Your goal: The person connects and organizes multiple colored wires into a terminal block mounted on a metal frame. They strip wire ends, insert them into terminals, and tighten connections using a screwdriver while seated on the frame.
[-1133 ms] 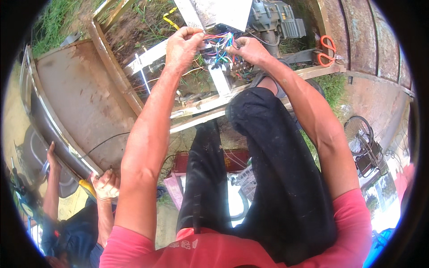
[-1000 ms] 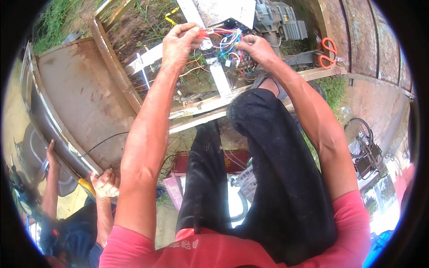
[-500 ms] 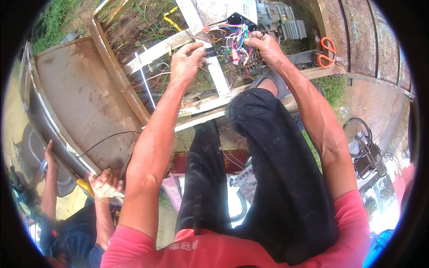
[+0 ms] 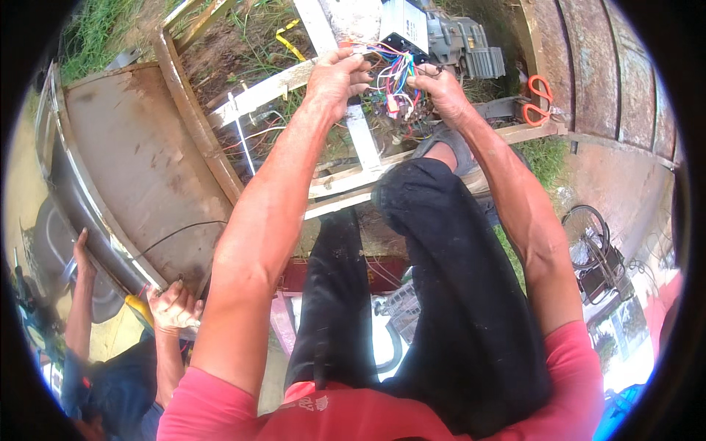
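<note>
A bundle of thin multicoloured wires spills from a silver box with a black end face. My left hand is at the left side of the bundle, fingers curled in at the wire ends; what exactly is pinched there is too small to make out. On the right side, my right hand is closed, thumb against forefinger, on wires of the same bundle. A small red and white connector hangs below the bundle between the hands.
A grey motor sits beside the box within a rusty metal frame. Orange-handled scissors lie on the frame at right. A screwdriver-like rod leans at left. Another person's hand grips a panel edge, lower left.
My left hand has moved right and up, from the frame bar to the wire ends. My right hand has shifted slightly down and stays closed on the bundle.
</note>
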### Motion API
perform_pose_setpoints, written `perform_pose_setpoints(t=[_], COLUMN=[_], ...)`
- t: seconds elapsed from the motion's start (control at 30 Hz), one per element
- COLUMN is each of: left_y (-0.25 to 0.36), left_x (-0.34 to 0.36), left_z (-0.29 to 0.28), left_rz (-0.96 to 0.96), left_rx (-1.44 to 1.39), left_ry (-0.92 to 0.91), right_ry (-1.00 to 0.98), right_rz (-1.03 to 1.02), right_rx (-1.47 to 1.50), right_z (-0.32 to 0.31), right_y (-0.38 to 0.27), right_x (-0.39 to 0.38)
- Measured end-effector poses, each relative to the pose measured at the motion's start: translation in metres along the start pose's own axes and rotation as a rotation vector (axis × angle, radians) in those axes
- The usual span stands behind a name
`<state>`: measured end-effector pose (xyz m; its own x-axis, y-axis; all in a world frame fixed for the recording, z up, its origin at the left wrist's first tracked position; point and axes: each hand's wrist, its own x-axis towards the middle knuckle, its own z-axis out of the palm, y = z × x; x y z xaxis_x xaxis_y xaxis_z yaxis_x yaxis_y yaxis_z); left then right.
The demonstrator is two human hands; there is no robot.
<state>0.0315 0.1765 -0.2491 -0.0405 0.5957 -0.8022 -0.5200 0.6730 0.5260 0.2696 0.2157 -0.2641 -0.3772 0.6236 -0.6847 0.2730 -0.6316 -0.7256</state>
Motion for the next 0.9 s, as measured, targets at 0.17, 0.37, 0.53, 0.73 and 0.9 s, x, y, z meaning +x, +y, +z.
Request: perform_pose_setpoints(t=[0.17,0.37,0.53,0.73,0.9], left_y=[-0.004,-0.005,0.001,0.006,0.017], left_x=[0.001,-0.015,-0.026,-0.022,-0.029], left_z=[-0.004,-0.007,0.011,0.022,0.008], left_rz=[0.248,0.399,0.400,0.455,0.430], left_rx=[-0.083,-0.192,-0.072,0.257,0.710], left_ry=[-0.045,-0.171,-0.255,-0.349,-0.451], right_ry=[0.012,0.133,0.086,0.079,0.071], right_rz=[0.032,0.010,0.137,0.241,0.195], right_rx=[-0.075,-0.361,-0.344,-0.295,-0.365], right_z=[-0.004,0.009,0.011,0.012,0.013], right_y=[-0.007,-0.011,-0.020,-0.018,-0.018], right_x=[-0.005,0.000,0.000,0.004,0.004])
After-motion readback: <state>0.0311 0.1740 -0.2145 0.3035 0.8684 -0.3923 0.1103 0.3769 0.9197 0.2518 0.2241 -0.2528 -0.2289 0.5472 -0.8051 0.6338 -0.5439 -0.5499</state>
